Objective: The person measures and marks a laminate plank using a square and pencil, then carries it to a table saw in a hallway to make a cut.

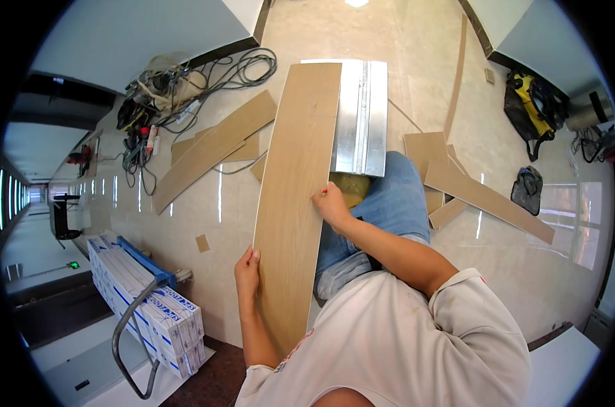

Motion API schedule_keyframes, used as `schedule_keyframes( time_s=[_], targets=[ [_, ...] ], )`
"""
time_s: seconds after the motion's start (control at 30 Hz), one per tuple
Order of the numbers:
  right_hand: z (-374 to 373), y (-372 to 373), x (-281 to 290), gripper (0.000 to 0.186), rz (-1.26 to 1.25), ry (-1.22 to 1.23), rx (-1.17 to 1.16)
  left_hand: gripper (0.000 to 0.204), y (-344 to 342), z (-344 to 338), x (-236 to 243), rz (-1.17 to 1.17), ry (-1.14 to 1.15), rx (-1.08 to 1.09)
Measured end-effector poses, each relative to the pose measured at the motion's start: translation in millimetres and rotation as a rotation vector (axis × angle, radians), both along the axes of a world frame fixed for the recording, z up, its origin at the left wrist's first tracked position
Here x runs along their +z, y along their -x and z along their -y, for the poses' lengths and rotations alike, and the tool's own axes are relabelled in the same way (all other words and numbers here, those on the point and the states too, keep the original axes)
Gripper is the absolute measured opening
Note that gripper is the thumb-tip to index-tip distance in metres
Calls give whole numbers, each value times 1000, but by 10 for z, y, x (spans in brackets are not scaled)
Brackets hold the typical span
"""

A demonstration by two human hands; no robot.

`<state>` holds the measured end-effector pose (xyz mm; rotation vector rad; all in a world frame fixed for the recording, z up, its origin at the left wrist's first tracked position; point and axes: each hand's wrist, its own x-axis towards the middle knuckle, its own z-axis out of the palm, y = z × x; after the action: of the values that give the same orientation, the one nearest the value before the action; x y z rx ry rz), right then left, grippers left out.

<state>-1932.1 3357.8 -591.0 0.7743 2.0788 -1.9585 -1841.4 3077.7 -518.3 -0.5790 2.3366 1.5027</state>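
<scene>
A long wood-look floor plank point(294, 149) lies lengthwise in front of me, its near end reaching my shirt. My left hand point(247, 273) grips its left edge, thumb on top and fingers mostly hidden beneath. At the right edge, my right hand point(332, 206) is closed in a pinch on a small red, pencil-like thing point(324, 191); most of that is hidden by the fingers. Under and to the right of the plank sits a ridged silvery metal bench point(361, 115), partly covered by it. My jeans-clad leg point(397, 197) is bent beside the bench.
Loose planks lie left point(216, 149) and right point(487, 200) on the glossy tile floor. Tangled cables point(243, 71) and tools are at the far left. Stacked white-and-blue boxes point(151, 312) with a metal-handled blue tool point(144, 261) stand near left. A black-and-yellow bag point(531, 105) rests far right.
</scene>
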Motion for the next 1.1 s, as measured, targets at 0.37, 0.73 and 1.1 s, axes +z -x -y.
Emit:
schedule_keyframes(
  time_s=[0.37,0.73,1.1],
  targets=[
    [-17,27,-74,24,-21,25,-15,43,39,-13,-69,17,-112,38],
    [-22,10,-113,26,-10,-15,-18,45,56,10,-205,5,15,-10],
    [-21,4,-117,30,-15,-44,1,44,73,27,-236,9,52,-27]
  ],
)
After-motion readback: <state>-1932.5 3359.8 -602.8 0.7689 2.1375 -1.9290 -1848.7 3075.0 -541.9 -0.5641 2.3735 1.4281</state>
